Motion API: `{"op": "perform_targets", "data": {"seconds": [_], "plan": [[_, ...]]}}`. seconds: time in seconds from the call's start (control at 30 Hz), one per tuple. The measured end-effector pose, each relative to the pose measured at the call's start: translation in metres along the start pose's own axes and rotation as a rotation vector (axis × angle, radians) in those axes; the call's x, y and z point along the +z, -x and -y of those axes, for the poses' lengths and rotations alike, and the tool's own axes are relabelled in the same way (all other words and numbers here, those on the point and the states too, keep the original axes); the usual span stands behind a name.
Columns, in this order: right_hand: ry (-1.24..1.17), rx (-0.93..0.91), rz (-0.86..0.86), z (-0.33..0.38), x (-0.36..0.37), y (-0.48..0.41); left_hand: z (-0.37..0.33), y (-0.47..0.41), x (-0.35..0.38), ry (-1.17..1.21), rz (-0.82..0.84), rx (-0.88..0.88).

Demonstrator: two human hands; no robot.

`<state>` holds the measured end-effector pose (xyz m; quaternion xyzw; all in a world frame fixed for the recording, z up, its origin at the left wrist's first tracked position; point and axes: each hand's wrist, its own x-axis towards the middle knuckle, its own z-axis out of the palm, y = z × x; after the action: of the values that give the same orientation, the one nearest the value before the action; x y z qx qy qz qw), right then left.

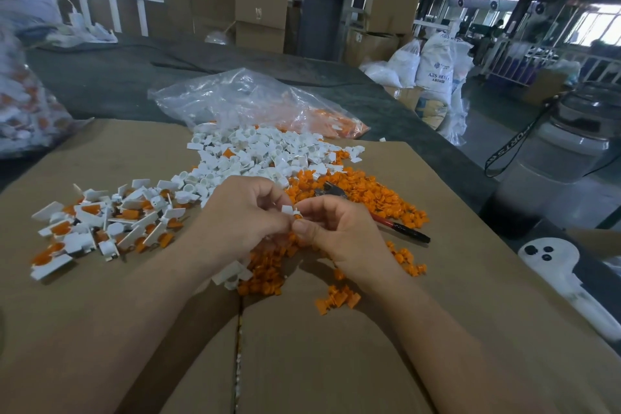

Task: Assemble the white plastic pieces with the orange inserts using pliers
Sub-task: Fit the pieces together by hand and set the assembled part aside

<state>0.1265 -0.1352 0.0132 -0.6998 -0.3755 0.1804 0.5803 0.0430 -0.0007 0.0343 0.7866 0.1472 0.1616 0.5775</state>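
My left hand (242, 212) and my right hand (339, 228) meet above the cardboard sheet (336, 346), pinching one small white plastic piece (288, 210) between their fingertips; an orange insert (298, 216) shows just under it at my right fingers. Loose white pieces (255, 151) lie heaped behind my hands. Loose orange inserts (369, 191) spread to the right and below. Assembled white-and-orange parts (100, 225) lie at the left. The pliers (400, 227), with red and black handles, rest on the orange pile behind my right hand.
A clear plastic bag (248, 101) with orange and white parts lies behind the piles. Another bag of parts (23, 104) stands at the far left. A white device (557, 265) lies at the right edge, beside a large clear bottle (564, 144).
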Motion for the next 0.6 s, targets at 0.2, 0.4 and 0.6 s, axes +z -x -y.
{"op": "perform_targets", "data": {"seconds": [0.2, 0.4, 0.6], "plan": [[0.057, -0.168, 0.006, 0.003, 0.004, 0.003, 0.008, 0.013, -0.001, 0.33, -0.048, -0.154], [0.202, -0.343, -0.033, 0.001, 0.007, 0.006, 0.005, 0.018, -0.005, 0.323, -0.03, -0.165], [0.22, -0.428, -0.084, -0.002, 0.006, 0.004, 0.004, 0.018, -0.001, 0.363, -0.012, -0.179]]}}
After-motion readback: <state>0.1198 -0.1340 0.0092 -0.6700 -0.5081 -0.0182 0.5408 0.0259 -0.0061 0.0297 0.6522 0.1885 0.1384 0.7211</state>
